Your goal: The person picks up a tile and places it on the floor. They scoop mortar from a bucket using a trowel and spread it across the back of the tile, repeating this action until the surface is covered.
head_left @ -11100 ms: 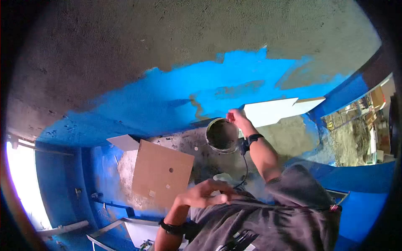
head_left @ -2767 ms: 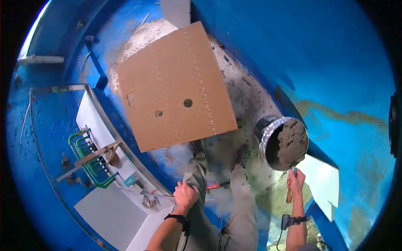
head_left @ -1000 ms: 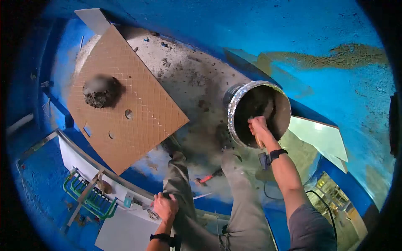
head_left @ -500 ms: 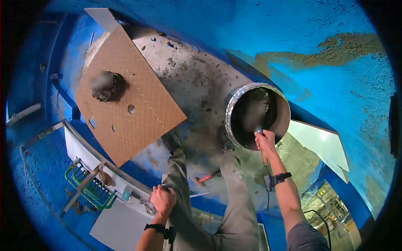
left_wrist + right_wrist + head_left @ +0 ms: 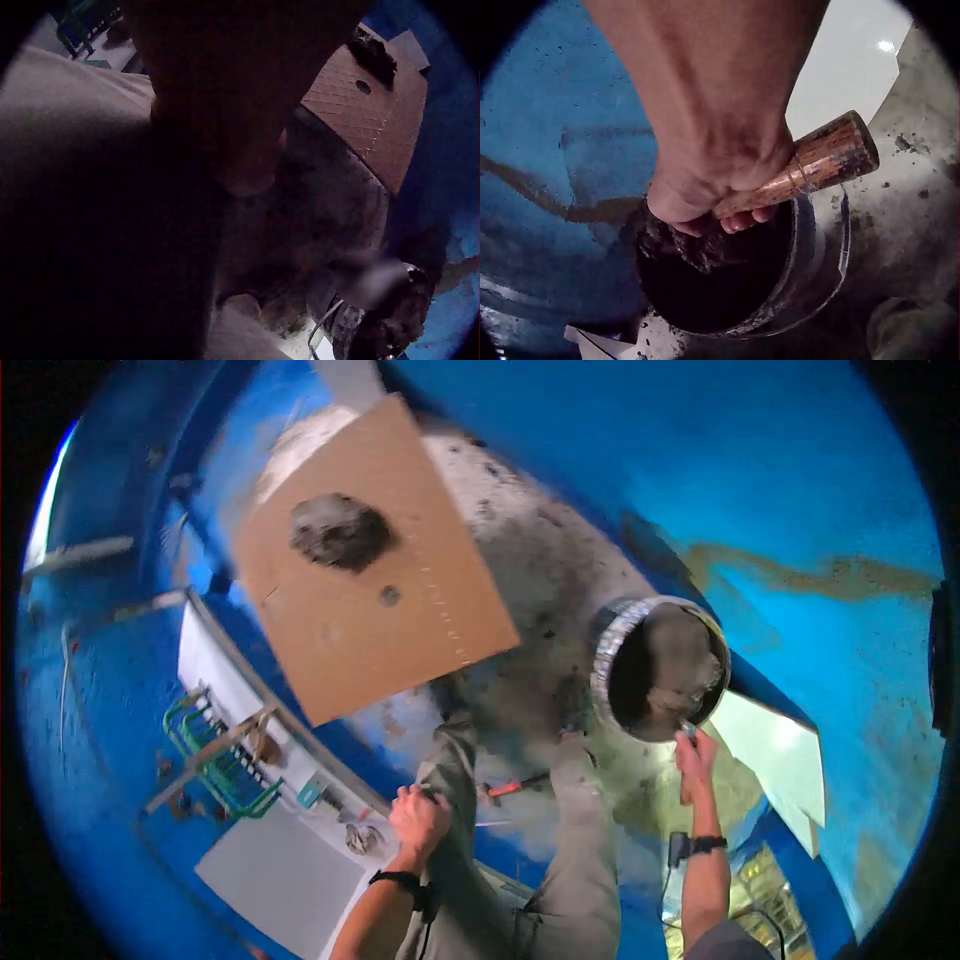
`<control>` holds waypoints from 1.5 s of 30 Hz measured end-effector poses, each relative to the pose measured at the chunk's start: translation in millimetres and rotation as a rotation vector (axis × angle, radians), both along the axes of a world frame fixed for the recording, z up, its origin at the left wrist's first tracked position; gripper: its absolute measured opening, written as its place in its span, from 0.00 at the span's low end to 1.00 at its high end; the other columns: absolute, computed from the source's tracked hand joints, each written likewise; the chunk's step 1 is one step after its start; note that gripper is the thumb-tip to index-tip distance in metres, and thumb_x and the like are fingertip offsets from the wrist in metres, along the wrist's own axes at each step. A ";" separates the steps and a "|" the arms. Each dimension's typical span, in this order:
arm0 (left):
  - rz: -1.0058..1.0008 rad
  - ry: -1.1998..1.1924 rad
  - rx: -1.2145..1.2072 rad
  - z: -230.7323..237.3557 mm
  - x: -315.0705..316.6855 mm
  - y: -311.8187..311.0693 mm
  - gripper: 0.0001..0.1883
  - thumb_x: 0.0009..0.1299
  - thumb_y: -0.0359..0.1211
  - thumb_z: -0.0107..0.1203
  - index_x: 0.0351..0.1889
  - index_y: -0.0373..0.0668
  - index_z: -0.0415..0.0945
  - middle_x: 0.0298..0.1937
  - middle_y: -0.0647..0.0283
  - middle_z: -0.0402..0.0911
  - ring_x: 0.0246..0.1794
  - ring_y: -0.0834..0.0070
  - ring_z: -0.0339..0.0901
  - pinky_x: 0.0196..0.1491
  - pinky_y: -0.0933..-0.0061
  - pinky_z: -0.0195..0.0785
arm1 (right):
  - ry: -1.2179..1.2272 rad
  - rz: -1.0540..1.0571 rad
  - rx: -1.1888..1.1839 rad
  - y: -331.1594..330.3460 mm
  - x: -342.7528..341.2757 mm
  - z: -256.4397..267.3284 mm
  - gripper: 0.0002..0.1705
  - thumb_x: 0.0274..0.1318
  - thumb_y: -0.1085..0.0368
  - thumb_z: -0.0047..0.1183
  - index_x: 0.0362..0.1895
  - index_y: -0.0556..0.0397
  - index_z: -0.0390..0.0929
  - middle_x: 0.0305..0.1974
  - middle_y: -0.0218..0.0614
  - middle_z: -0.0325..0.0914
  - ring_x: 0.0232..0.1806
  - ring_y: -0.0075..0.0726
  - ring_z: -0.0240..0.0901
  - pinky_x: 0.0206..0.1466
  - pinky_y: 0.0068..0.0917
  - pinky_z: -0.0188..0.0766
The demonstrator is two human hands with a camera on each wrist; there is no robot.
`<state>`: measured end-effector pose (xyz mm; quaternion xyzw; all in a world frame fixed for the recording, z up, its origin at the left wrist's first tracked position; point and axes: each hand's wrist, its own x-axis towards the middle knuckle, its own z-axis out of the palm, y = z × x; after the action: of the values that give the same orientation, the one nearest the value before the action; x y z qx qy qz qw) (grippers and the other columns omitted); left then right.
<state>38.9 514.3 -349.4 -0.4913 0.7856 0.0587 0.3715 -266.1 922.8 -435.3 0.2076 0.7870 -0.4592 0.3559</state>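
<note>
My right hand point(image 5: 696, 756) grips the wooden handle point(image 5: 817, 166) of a tool whose blade carries a heap of grey mortar point(image 5: 682, 660) at the mouth of the bucket point(image 5: 604, 660). In the right wrist view the fingers wrap the handle above the bucket's dark inside. Resting on the left knee is my left hand point(image 5: 419, 819), its fingers bent over the trouser cloth. A lump of mortar point(image 5: 336, 531) sits on the brown board point(image 5: 370, 650), left of the bucket. The left wrist view is dark and shows the back of that hand.
A red-handled tool point(image 5: 505, 789) lies on the floor between the feet. White board pieces point(image 5: 775, 752) lean by the blue wall, right of the bucket. At the lower left are green pipes point(image 5: 215, 765) and a grey panel point(image 5: 285, 875). A cable hangs near the right wrist.
The tool has come up out of the bucket's depth with mortar on it. Earlier the board was bare; a lump lies there now. The left hand stays on the knee. The head view has turned.
</note>
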 end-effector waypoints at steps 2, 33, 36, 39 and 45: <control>0.043 0.010 0.051 -1.9 3.7 -3.1 0.20 0.63 0.45 0.58 0.44 0.38 0.80 0.47 0.50 0.80 0.49 0.50 0.80 0.50 0.52 0.76 | 0.039 0.027 0.024 1.9 6.0 17.0 0.12 0.65 0.64 0.58 0.28 0.49 0.72 0.19 0.22 0.68 0.16 0.17 0.62 0.17 0.20 0.57; 0.582 0.160 0.287 22.1 77.3 -93.5 0.23 0.66 0.45 0.54 0.47 0.35 0.82 0.52 0.46 0.79 0.52 0.47 0.80 0.53 0.50 0.76 | 0.920 0.687 -0.049 -665.0 74.1 51.4 0.21 0.54 0.62 0.62 0.50 0.62 0.83 0.32 0.47 0.82 0.34 0.49 0.79 0.44 0.44 0.76; 0.620 0.173 0.315 26.0 77.6 -99.0 0.24 0.66 0.46 0.54 0.48 0.35 0.82 0.52 0.46 0.79 0.52 0.47 0.80 0.54 0.50 0.75 | 1.068 0.711 0.138 -696.1 64.1 14.0 0.25 0.52 0.64 0.63 0.55 0.63 0.81 0.45 0.54 0.81 0.47 0.62 0.78 0.53 0.49 0.73; 0.600 0.173 0.277 26.8 73.2 -98.2 0.24 0.66 0.46 0.54 0.48 0.34 0.82 0.52 0.46 0.79 0.52 0.47 0.80 0.54 0.49 0.75 | 0.996 0.791 0.177 -698.5 42.2 42.0 0.21 0.50 0.69 0.63 0.51 0.59 0.82 0.39 0.52 0.80 0.44 0.60 0.78 0.47 0.48 0.73; 0.544 0.143 0.264 21.7 58.7 -88.3 0.20 0.66 0.43 0.55 0.45 0.37 0.81 0.52 0.47 0.79 0.53 0.48 0.79 0.54 0.47 0.73 | 0.989 0.841 0.084 -576.7 -6.7 129.4 0.19 0.49 0.67 0.64 0.47 0.61 0.83 0.37 0.49 0.81 0.40 0.59 0.79 0.44 0.47 0.75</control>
<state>97.6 425.9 -327.7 -0.6257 0.6350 0.2919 0.3465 -272.9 346.1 -305.9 -0.3406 0.8892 -0.2910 0.0925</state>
